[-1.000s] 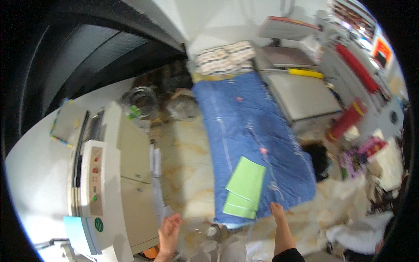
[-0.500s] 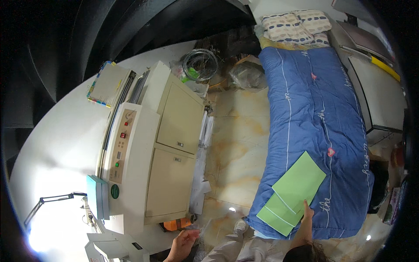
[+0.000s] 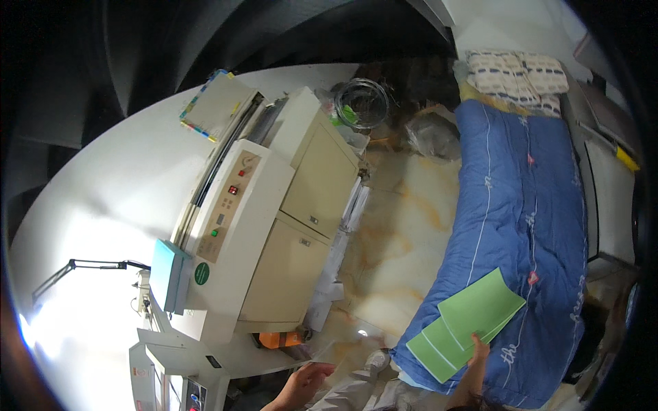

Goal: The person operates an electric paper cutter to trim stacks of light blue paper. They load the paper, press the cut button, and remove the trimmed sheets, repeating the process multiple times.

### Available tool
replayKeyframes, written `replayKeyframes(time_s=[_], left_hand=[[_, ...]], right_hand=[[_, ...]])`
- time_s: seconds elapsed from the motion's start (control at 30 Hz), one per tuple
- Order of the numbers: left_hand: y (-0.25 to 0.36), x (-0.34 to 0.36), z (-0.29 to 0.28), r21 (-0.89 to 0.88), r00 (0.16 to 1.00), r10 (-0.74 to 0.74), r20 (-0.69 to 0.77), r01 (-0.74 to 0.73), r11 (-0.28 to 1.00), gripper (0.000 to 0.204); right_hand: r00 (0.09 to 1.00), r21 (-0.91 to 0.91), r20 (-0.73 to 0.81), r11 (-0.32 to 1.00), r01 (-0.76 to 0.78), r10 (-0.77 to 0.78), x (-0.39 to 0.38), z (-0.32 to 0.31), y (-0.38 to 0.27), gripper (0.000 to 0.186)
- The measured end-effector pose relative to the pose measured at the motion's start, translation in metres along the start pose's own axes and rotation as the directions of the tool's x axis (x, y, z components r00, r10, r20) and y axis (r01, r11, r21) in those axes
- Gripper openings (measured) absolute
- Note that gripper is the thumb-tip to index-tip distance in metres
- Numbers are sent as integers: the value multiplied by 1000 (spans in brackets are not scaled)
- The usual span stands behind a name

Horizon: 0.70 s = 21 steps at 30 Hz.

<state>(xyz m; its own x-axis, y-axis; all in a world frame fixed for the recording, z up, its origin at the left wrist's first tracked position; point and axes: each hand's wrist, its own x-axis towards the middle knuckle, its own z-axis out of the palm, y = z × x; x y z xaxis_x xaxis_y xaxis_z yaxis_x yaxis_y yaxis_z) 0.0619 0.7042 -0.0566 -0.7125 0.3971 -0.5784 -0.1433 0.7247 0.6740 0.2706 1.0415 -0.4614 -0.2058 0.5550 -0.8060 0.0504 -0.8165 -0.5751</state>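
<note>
Head view shows a cream machine (image 3: 253, 226) at left, and near it the left hand (image 3: 301, 385) hovers with fingers apart, holding nothing. At right, the right hand (image 3: 478, 348) presses fingers on green sheets (image 3: 466, 322) fanned across the blue quilt (image 3: 528, 226).

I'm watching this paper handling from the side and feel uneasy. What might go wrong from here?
1. The green sheets lie fanned on the soft blue quilt, under only the right hand's fingertips; they may slide apart or crease.
2. Their lower corner overhangs the quilt edge, so a sheet may drop to the floor.
3. The left hand is low by the cream machine, where loose papers lie stacked; a reach there may knock them.
</note>
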Motion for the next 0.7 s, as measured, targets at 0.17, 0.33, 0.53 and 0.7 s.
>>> replayKeyframes(time_s=[0.17, 0.33, 0.53, 0.7], left_hand=[[28, -32, -12, 59, 986, 164, -15, -162, 985, 27], [9, -46, -29, 292, 884, 460, -85, -420, 859, 43], [-8, -89, -75, 112, 674, 427, -603, -458, 882, 96], [-4, -216, -147, -525, 829, 383, -407, -555, 645, 79]], right_hand=[[884, -208, 141, 860, 466, -445, -103, 58, -52, 45], [808, -619, 494, 522, 586, -322, -299, 113, -160, 52], [344, -216, 939, 744, 633, -19, -474, 183, -218, 38], [-59, 43, 998, 755, 655, -6, -548, 233, -192, 39]])
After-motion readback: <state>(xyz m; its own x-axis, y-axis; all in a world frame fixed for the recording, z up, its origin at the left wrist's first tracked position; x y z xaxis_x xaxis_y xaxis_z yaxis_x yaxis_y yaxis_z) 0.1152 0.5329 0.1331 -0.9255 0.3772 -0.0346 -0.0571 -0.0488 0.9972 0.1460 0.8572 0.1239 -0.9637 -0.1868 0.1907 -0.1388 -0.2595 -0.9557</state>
